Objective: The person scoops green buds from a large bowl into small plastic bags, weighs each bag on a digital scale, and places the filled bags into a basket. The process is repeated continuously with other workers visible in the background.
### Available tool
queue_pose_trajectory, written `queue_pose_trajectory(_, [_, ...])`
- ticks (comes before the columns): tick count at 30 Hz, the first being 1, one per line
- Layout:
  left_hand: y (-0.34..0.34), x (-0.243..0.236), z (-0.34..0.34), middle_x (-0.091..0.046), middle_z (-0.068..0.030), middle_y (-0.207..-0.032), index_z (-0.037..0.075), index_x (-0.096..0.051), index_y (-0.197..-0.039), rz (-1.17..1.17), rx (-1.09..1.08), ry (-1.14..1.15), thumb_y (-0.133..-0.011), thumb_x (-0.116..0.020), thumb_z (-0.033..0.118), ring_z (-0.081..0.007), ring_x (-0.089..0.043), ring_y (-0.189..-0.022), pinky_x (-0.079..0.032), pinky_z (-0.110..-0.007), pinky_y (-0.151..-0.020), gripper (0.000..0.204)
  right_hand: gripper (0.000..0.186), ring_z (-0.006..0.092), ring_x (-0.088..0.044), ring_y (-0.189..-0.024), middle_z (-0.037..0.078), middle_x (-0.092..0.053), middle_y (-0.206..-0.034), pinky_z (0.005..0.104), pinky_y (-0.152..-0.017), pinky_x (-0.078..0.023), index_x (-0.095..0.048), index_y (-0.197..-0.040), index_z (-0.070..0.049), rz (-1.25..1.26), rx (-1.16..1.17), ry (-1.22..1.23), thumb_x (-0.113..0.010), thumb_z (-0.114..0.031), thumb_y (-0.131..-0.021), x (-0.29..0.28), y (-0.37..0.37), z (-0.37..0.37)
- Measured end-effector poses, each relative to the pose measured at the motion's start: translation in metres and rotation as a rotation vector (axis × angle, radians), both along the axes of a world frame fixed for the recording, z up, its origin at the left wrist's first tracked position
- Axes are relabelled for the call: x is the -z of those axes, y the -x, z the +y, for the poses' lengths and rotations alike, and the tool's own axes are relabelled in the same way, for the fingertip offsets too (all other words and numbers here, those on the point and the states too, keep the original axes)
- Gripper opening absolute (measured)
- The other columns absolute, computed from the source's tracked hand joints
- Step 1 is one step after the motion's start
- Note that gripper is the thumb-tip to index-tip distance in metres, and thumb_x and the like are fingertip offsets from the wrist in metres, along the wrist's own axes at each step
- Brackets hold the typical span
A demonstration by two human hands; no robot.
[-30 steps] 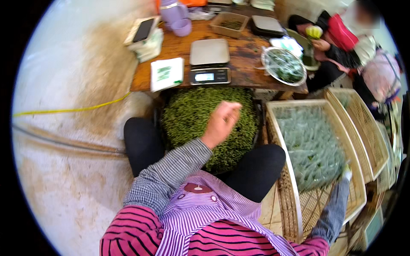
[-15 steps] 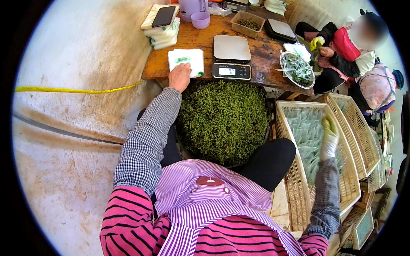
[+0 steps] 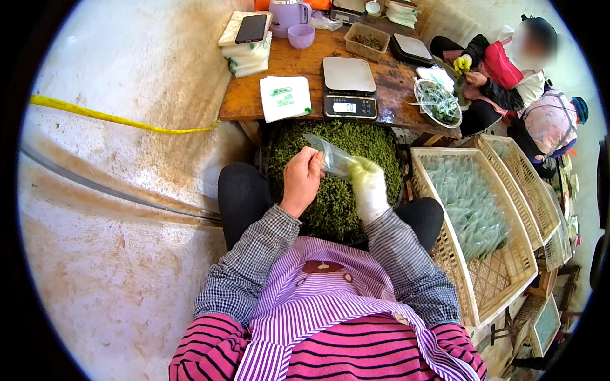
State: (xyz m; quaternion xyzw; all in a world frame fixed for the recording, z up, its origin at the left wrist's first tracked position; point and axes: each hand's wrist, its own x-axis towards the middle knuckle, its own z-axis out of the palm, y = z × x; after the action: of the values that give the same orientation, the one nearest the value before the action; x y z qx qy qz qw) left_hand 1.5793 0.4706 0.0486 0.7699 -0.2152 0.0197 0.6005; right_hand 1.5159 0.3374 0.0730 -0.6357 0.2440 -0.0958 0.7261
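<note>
My bare left hand (image 3: 302,181) pinches the left end of a clear plastic bag (image 3: 326,152) above a big heap of small green buds or leaves (image 3: 324,213). My right hand (image 3: 368,184), in a pale yellow-green and white glove and slightly blurred, is closed on the bag's right end. Whether anything is inside the bag I cannot tell. Beyond the heap, a stack of white printed packets (image 3: 284,98) lies on the wooden table (image 3: 241,98), beside a digital scale (image 3: 348,75). To my right, a plastic crate (image 3: 465,292) holds several filled clear bags (image 3: 464,203).
A phone (image 3: 250,28) on white packs, a purple cup (image 3: 301,36), a tub (image 3: 367,41), another scale (image 3: 412,49) and a plate of bags (image 3: 438,105) are on the table. A co-worker (image 3: 508,76) sits at right near more crates (image 3: 521,184). A yellow hose (image 3: 127,117) runs along the left.
My left hand has left the white packets and come down over the heap. My right hand has moved from the crate to meet it, and both now grip a bag.
</note>
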Motion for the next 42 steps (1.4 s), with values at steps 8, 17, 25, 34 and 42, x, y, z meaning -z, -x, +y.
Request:
queue_pose_trajectory(8, [-0.009, -0.032, 0.02, -0.054, -0.0076, -0.08, 0.008, -0.055, -0.093, -0.687, 0.417, -0.425, -0.087, -0.061, 0.039, -0.0243, -0.059, -0.061, -0.05, -0.033, -0.052, 0.032, 0.019, 0.0128, -0.059, -0.071, 0.007, -0.066, -0.083, 0.0281, -0.064, -0.047, -0.065, -0.096, 0.002, 0.443, -0.513, 0.222, -0.058, -0.015, -0.09, -0.042, -0.008, -0.017])
queue_pose_trajectory(17, [-0.08, -0.016, 0.053, -0.059, -0.0121, -0.072, 0.004, -0.055, -0.086, -0.239, 0.115, -0.571, -0.095, -0.052, 0.02, -0.0219, -0.061, -0.058, -0.049, -0.036, -0.053, 0.018, 0.085, 0.0326, -0.05, -0.122, 0.024, -0.047, -0.134, 0.0407, -0.101, -0.042, -0.045, -0.131, 0.006, 0.641, -0.161, 0.987, -0.067, -0.056, -0.077, 0.029, -0.102, -0.032])
queue_pose_trajectory(25, [-0.113, -0.025, 0.051, -0.058, -0.0164, -0.08, 0.004, -0.04, -0.105, -0.214, -0.023, -0.557, -0.09, -0.058, 0.007, -0.0342, -0.061, -0.076, -0.048, -0.043, -0.068, 0.024, 0.081, 0.0345, -0.045, -0.125, 0.022, -0.036, -0.142, 0.0426, -0.099, -0.045, -0.045, -0.133, -0.001, 0.813, -0.174, 1.057, -0.075, -0.047, -0.072, 0.063, -0.15, -0.023])
queue_pose_trajectory(34, [-0.108, -0.005, 0.017, -0.063, -0.0108, -0.084, 0.006, -0.063, -0.086, -0.354, -0.107, -0.398, -0.088, -0.058, 0.01, -0.0288, -0.064, -0.076, -0.053, -0.035, -0.066, 0.007, 0.055, 0.0201, -0.06, -0.102, 0.013, -0.063, -0.114, 0.0289, -0.093, -0.045, -0.051, -0.129, 0.004, 0.203, 0.044, 0.184, -0.07, -0.008, -0.078, 0.071, -0.092, -0.069])
queue_pose_trajectory(42, [-0.103, 0.012, -0.016, -0.065, -0.0107, -0.114, 0.004, -0.07, -0.087, -0.742, 0.005, -0.321, -0.08, -0.067, 0.007, -0.0265, -0.068, -0.079, -0.056, -0.034, -0.068, 0.008, 0.032, 0.0131, -0.06, -0.093, 0.003, -0.064, -0.106, 0.029, -0.086, -0.048, -0.057, -0.117, -0.003, -0.339, 0.055, -0.367, -0.065, -0.006, -0.086, 0.008, -0.048, -0.062])
